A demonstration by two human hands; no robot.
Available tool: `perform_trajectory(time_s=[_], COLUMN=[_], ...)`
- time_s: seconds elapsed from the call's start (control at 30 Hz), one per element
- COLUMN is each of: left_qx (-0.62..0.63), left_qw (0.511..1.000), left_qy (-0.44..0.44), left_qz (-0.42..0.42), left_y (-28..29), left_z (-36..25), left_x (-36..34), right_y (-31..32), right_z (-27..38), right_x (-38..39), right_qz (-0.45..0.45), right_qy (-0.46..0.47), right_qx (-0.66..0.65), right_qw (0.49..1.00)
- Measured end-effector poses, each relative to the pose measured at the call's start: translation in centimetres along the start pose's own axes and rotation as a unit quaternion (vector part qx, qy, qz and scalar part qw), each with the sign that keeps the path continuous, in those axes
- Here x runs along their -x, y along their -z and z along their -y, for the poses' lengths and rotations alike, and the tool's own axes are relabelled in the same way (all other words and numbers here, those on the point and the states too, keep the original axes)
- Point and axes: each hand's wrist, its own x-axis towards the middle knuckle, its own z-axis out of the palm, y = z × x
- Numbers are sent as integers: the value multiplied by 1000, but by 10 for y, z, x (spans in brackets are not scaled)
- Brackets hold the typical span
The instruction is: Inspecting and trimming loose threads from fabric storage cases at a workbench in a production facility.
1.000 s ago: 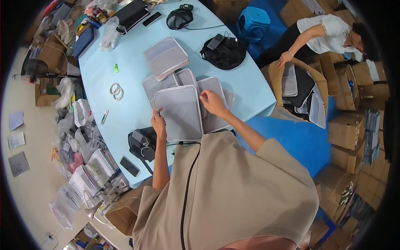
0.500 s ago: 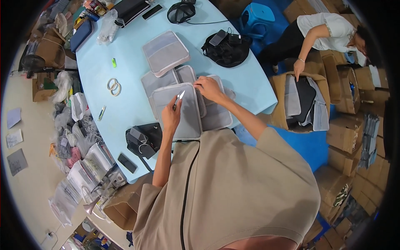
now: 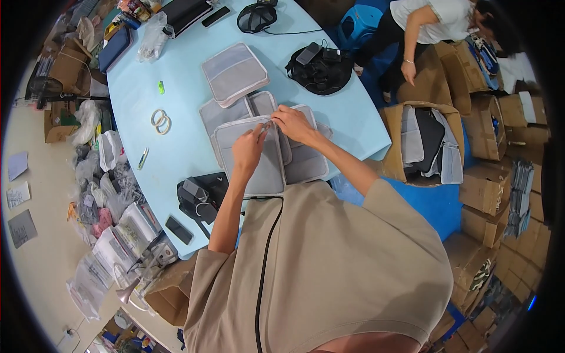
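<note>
A flat grey zip-edged pouch (image 3: 268,170) lies in front of me at the table's near edge, on top of other grey pouches. My left hand (image 3: 248,150) is closed around small metal thread snips (image 3: 266,126), whose blades reach the pouch's upper right corner. At that same corner my right hand (image 3: 291,125) is closed in a pinch on the pouch's edge. Whether a thread sits between the fingers is too small to tell. Just beyond, another grey pouch (image 3: 234,73) with a front pocket rests on the pile.
On the light blue table (image 3: 188,76) are tape rings (image 3: 160,122), a green clip (image 3: 161,87), a pen (image 3: 143,159), a phone (image 3: 179,230) and black caps with devices (image 3: 321,69). A carton of pouches (image 3: 397,147) stands right; a co-worker (image 3: 432,23) is behind it.
My left hand has moved up and right, bringing the snips to the pouch's corner. My right hand stays there. The co-worker's hand has lifted away from the carton.
</note>
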Motion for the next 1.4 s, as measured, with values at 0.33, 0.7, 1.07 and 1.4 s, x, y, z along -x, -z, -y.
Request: perform_trajectory(time_s=[0.33, 0.7, 1.07, 1.4], left_qx=[24, 271, 432, 543], left_qw=[1000, 905, 754, 732], left_qy=[12, 313, 474, 412], left_qz=[-13, -98, -140, -8], left_y=[-2, -29, -87, 18], left_z=[7, 75, 145, 84], left_x=[6, 101, 176, 139], right_y=[-8, -35, -89, -22], right_z=[8, -41, 5, 30], right_x=[0, 117, 137, 137], right_qz=[-70, -107, 78, -43], right_qy=[14, -247, -294, -333], right_qx=[-57, -222, -177, -493], right_qw=[996, 937, 936, 802])
